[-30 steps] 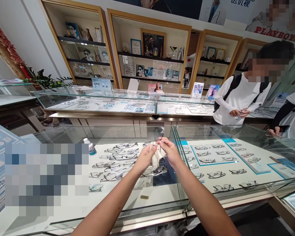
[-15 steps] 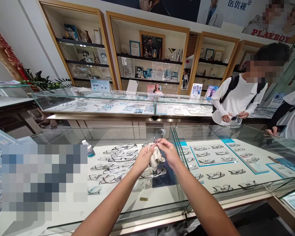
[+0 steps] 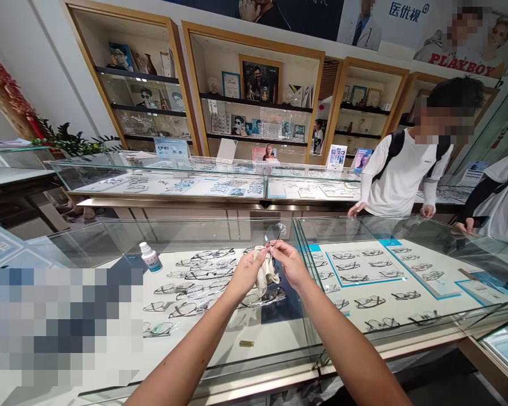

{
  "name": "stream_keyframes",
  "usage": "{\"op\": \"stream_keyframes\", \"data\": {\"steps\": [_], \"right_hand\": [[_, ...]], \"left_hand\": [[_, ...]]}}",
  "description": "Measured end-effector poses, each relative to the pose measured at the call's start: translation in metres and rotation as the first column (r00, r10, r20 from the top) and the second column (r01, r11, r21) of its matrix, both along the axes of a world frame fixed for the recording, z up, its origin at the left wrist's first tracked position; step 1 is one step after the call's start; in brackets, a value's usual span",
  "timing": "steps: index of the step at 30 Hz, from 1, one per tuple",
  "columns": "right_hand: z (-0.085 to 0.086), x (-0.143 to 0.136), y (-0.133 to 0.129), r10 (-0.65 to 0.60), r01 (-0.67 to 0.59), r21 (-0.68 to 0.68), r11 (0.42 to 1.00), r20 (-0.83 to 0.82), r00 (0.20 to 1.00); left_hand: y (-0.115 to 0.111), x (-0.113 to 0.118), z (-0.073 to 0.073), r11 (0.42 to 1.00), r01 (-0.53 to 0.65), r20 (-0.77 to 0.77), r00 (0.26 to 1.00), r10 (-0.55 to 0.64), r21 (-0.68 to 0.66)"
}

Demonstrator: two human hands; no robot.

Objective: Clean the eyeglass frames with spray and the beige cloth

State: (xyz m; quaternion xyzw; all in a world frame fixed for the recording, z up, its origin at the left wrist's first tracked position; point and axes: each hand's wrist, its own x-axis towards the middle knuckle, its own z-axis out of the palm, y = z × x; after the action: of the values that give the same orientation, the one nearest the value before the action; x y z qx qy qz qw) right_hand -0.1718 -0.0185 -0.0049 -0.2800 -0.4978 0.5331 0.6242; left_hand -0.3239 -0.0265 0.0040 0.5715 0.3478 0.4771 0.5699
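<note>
Both of my hands meet above the glass display case. My left hand is closed, pinching a cream cloth that hangs down between the hands. With bent fingers my right hand grips a pair of eyeglasses; one round lens sticks up above the fingertips. The cloth reaches up to the frame by my left fingers, though the exact contact is hidden. Below, inside the case, lie rows of eyeglass frames.
A small white bottle stands on the left. A small gold-coloured piece lies nearer me. Another glass case runs across behind. On the right stand a person in a white shirt and a second person.
The person in the white shirt had both hands together at the waist; now they are apart and lower. My hands keep their hold on cloth and eyeglasses, with only slight movement.
</note>
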Motion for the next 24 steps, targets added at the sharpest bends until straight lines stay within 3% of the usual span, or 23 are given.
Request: {"op": "stream_keyframes", "data": {"steps": [3,7,11,16,20,24], "right_hand": [[0.004,0.007,0.001,-0.003,0.002,-0.022,1.000,-0.052,0.999],[0.009,0.022,0.004,-0.032,0.015,-0.095,0.995,-0.177,0.984],[0.013,0.030,0.004,0.007,-0.029,-0.098,0.995,-0.215,0.977],[0.014,0.031,0.001,0.030,-0.045,-0.076,0.996,-0.184,0.983],[0.015,0.030,-0.001,0.027,-0.037,-0.071,0.997,-0.139,0.990],[0.015,0.030,-0.003,0.023,-0.030,-0.074,0.997,-0.096,0.995]], "left_hand": [[0.002,-0.002,0.000,1.000,-0.030,-0.014,0.999,0.030,-0.002],[0.009,-0.015,0.007,0.982,-0.186,-0.025,0.982,0.187,0.022],[0.003,-0.042,0.030,0.943,-0.330,-0.067,0.941,0.331,0.037],[-0.033,-0.099,0.058,0.898,-0.434,-0.207,0.874,0.440,0.075],[-0.059,-0.162,0.063,0.810,-0.574,-0.448,0.698,0.559,0.118],[-0.064,-0.228,0.052,0.760,-0.563,-0.657,0.442,0.610,0.326]]}}
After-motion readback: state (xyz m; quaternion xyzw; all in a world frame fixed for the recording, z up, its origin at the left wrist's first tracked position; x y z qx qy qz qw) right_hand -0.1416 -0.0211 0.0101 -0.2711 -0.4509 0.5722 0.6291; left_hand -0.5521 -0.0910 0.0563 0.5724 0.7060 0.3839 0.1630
